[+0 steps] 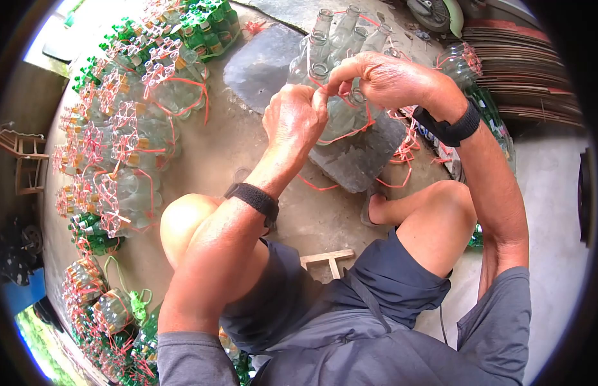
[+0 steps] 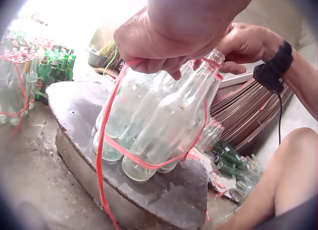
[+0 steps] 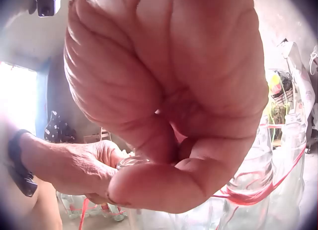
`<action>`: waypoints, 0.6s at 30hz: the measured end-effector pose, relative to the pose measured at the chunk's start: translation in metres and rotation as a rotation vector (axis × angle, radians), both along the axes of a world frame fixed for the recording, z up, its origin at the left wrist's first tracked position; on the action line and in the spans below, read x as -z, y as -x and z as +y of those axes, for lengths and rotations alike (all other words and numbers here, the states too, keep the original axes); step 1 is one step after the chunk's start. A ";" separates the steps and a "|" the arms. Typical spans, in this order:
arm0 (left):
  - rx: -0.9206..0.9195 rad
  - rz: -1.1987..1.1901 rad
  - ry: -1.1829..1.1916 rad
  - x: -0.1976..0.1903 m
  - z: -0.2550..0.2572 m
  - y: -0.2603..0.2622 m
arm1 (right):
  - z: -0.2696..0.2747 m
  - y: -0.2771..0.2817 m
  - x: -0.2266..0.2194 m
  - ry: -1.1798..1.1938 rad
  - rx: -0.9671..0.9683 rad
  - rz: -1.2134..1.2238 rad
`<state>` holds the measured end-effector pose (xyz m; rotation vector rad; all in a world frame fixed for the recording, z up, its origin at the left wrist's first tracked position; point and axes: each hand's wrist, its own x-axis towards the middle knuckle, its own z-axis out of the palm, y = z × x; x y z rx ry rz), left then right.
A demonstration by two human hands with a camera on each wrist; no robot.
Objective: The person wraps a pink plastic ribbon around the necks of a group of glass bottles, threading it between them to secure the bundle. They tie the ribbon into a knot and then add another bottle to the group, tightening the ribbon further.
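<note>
A bundle of clear glass bottles point(image 2: 159, 120) stands on a dark stone slab point(image 2: 74, 98), with red plastic twine point(image 2: 101, 155) looped round its lower part and its necks. My left hand point(image 1: 294, 116) grips the twine at the near side of the bottle tops; a long tail hangs from that fist over the slab's edge. Across from it, my right hand point(image 1: 392, 80) bends over the bottle necks, its thumb and forefinger point(image 3: 159, 188) curled together in a pinch on the twine. Most of the pinched piece is hidden by the fingers. Both hands almost meet at the necks.
Many tied bundles of clear bottles point(image 1: 131, 141) line the floor at the left, with green bottles point(image 1: 209, 29) behind. A stack of flat brown sheets point(image 1: 524, 71) lies at the right. Loose red twine point(image 1: 405, 154) trails beside the slab. A wooden stool point(image 1: 328, 257) shows between the legs.
</note>
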<state>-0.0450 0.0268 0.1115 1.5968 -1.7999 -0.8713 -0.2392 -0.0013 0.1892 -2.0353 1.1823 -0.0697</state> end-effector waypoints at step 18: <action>0.031 0.078 -0.071 -0.005 0.005 0.000 | 0.005 -0.002 -0.023 0.835 -0.400 0.317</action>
